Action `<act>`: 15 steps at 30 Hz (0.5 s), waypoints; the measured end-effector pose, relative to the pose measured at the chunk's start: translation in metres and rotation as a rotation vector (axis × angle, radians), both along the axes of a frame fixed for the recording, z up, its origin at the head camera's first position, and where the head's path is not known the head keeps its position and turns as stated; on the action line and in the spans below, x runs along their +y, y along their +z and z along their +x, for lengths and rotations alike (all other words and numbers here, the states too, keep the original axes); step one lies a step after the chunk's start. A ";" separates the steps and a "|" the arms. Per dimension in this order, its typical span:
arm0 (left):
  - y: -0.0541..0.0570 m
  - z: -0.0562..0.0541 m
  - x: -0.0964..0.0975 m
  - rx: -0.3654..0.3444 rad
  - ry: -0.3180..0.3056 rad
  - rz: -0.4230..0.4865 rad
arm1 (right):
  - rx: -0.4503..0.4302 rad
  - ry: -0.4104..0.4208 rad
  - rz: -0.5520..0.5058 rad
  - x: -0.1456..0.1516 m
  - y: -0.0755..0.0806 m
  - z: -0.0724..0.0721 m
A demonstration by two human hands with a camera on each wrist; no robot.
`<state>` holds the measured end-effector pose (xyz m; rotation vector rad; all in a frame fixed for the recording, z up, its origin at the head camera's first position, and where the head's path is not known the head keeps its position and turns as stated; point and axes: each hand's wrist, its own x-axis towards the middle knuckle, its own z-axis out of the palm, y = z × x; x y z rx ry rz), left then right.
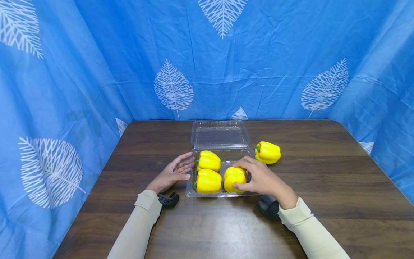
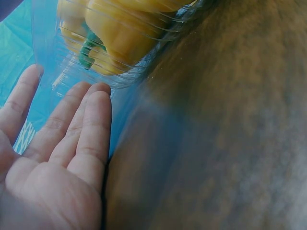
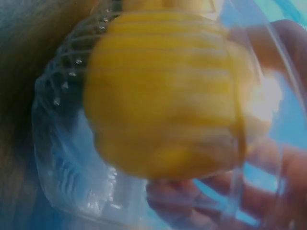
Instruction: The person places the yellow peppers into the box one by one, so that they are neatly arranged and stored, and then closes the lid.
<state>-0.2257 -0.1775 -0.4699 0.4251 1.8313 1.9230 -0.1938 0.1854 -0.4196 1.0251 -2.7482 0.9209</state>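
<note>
A clear plastic clamshell box [image 1: 191, 190] lies with its lid [image 1: 220, 136] folded back. Two yellow bell peppers, the rear one [image 1: 208, 160] and the front one [image 1: 208, 181], fill its left side, stems to the left. My right hand [image 1: 262, 178] reaches over the box's right wall and grips a third yellow bell pepper [image 1: 234, 179] inside, thumb in front and fingers behind. Through the box wall this pepper [image 3: 158, 96] shows large in the right wrist view. My left hand [image 1: 173, 173] is at the box's left wall, its fingers [image 2: 93, 124] extended; whether they touch it I cannot tell.
Another yellow bell pepper [image 1: 267, 152] lies on the dark wooden table [image 1: 323, 180], right of the box. Blue curtains [image 1: 252, 72] with white leaf prints hang behind the table and along both sides.
</note>
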 end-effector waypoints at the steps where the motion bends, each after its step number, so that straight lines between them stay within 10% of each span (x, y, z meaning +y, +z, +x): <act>1: 0.000 0.000 0.000 0.000 0.000 -0.001 | -0.010 0.001 -0.004 0.001 0.000 -0.001; 15: -0.001 0.000 0.000 -0.003 -0.004 -0.006 | -0.162 0.078 0.039 0.010 0.012 0.001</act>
